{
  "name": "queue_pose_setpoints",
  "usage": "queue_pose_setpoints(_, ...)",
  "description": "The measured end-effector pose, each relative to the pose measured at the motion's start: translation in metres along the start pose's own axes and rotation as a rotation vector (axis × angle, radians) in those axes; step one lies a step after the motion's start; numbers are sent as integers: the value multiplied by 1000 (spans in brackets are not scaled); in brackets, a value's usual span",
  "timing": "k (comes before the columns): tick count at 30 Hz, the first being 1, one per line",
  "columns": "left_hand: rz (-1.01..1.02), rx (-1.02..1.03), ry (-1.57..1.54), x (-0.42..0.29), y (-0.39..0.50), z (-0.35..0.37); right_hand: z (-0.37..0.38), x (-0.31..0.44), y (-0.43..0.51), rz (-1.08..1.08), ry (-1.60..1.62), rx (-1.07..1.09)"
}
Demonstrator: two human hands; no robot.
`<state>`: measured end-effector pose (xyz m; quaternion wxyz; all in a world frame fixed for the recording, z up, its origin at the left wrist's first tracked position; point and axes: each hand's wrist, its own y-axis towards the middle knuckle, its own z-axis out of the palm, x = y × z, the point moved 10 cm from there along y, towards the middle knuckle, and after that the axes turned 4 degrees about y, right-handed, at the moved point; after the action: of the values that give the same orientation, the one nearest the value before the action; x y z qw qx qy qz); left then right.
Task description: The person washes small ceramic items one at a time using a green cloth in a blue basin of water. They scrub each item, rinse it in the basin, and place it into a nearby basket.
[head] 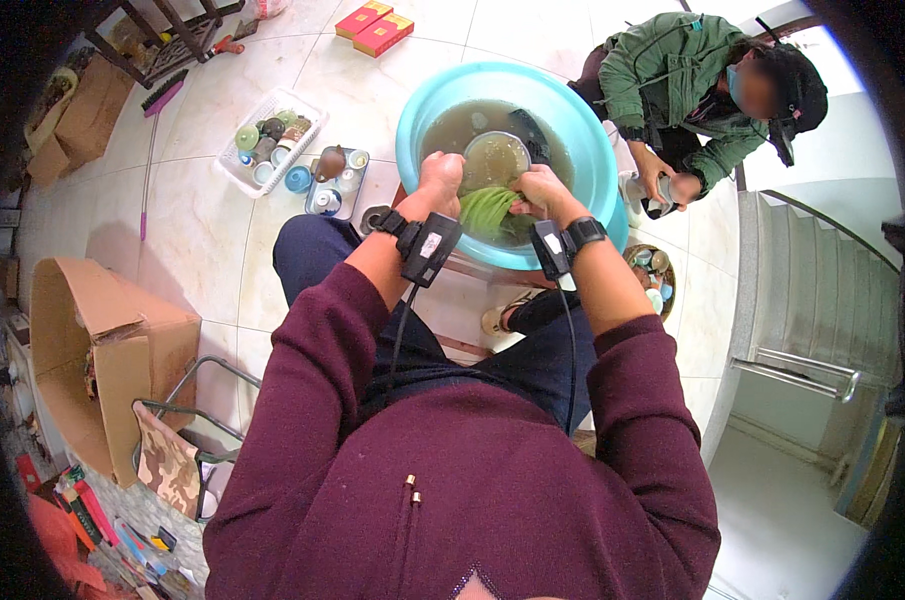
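Note:
A large turquoise plastic basin (411, 142) with cloudy brown water stands before me. My left hand (441, 181) is curled over the water, beside the left edge of a round, clear-looking dish or lid (497, 159). Its fingertips are hidden, so what it grips is unclear. Bunched in the fingers of my right hand (546, 193) is a wet green cloth (488, 212), which hangs below the dish's near edge into the water. A dark object (529, 129) lies partly sunk at the basin's far right.
A person in a green jacket (658, 75) handles a small vessel (658, 202) at right. Left of the basin are a white plastic basket (231, 171) of cups and a tray (358, 191) of teaware. A wicker basket (670, 300) holds more cups. A cardboard box (122, 360) stands at left.

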<state>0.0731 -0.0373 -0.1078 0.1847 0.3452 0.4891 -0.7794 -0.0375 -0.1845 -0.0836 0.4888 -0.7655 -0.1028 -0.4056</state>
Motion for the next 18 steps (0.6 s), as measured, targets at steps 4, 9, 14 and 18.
queue_pose_setpoints(4, -293, 181, -423, 36, 32, 27, 3, 35, -19, -279, -145, 1)
queue_pose_setpoints(9, -223, 212, -336, 46, 34, 36, -1, 67, -56, -706, -362, -237)
queue_pose_setpoints(14, -244, 53, -79, 15, -13, 20, -8, 82, -85, -897, -405, -355)
queue_pose_setpoints(18, -323, 105, -254, -6, -37, 25, -13, 88, -94, -915, -521, -390)
